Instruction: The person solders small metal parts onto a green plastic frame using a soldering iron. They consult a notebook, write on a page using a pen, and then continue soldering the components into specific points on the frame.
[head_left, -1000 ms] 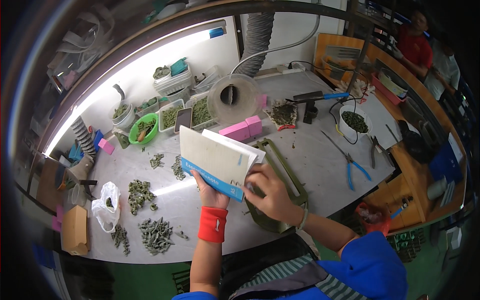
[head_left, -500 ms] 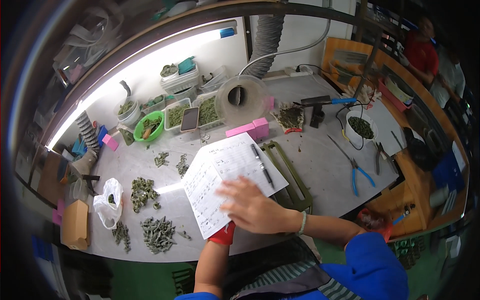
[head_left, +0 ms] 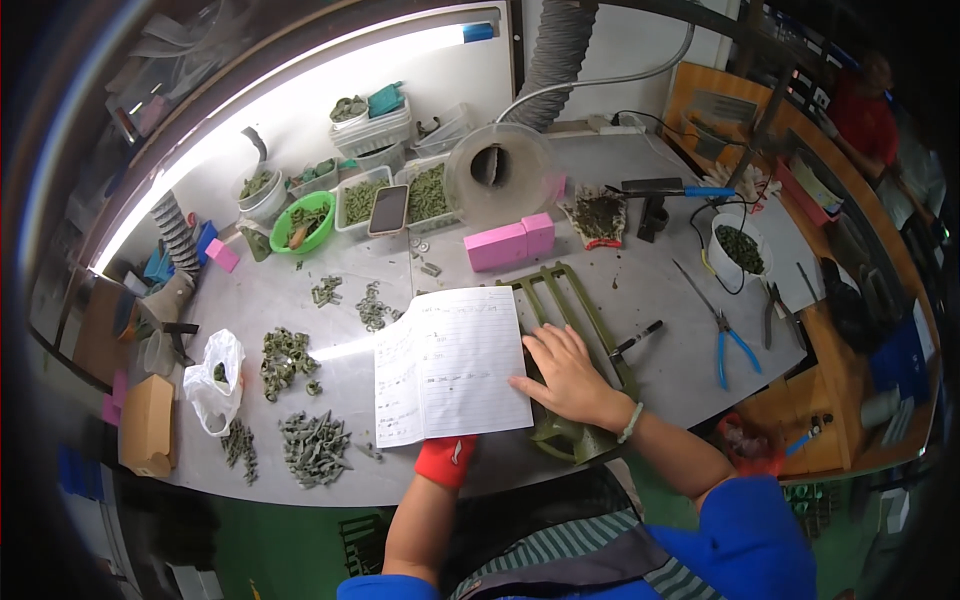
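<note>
A folded sheet of lined paper (head_left: 470, 350) with handwriting lies over my left hand. Of my left hand (head_left: 447, 458) only the red-gloved heel and wrist show below the paper's lower edge; its fingers are hidden behind it. My right hand (head_left: 572, 382) has bare, spread fingers and its thumb on the paper's right edge, with the rest of it over a long olive-green slotted frame (head_left: 575, 295). A black pen (head_left: 637, 338) lies just right of that frame. Pink blocks (head_left: 510, 243) sit beyond the paper.
Piles of small grey-green parts (head_left: 313, 448) lie on the left of the table, beside a white plastic bag (head_left: 215, 385). Bins and a green bowl (head_left: 303, 225) of parts line the back, with a phone (head_left: 388, 211). Blue-handled pliers (head_left: 738, 350) lie right. Other people stand far right.
The paper has turned more upright and shifted down. My right hand has moved right, off the page onto its edge. The pen has left the paper and now lies beside the green frame.
</note>
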The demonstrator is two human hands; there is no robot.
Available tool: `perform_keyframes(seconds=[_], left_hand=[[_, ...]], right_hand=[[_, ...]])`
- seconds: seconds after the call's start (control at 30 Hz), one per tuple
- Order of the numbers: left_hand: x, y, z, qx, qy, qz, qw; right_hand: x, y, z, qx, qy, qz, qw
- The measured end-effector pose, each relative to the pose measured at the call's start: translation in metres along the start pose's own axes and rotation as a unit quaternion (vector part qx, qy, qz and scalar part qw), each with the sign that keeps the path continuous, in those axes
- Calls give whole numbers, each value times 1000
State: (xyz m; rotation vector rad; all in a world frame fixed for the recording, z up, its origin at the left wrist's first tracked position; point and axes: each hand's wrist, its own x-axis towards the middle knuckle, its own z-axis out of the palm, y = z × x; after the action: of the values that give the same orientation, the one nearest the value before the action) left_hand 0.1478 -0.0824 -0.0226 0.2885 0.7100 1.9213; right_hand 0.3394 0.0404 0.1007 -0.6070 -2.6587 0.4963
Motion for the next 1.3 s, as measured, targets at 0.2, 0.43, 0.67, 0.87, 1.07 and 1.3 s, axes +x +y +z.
perform_keyframes(seconds=[0.2, 0.43, 0.67, 0.87, 1.07, 1.3], left_hand=[[-1, 4, -1, -8, 8, 6, 1000], [16, 57, 21, -76, 5, 89, 993], [40, 90, 44, -141, -5, 146, 979], [14, 63, 60, -44, 123, 23, 991], [-83, 74, 106, 669, 30, 309, 676], [-135, 196, 39, 887, 74, 136, 435]], right_hand=[[18, -7, -8, 305, -31, 99, 947], [19, 4, -24, 574, -136, 128, 797], [24, 28, -43, 312, 84, 3, 946], [-46, 73, -140, -37, -49, 57, 996], [-82, 115, -114, -39, -156, 97, 982], [-58, 112, -137, -168, -48, 74, 982]])
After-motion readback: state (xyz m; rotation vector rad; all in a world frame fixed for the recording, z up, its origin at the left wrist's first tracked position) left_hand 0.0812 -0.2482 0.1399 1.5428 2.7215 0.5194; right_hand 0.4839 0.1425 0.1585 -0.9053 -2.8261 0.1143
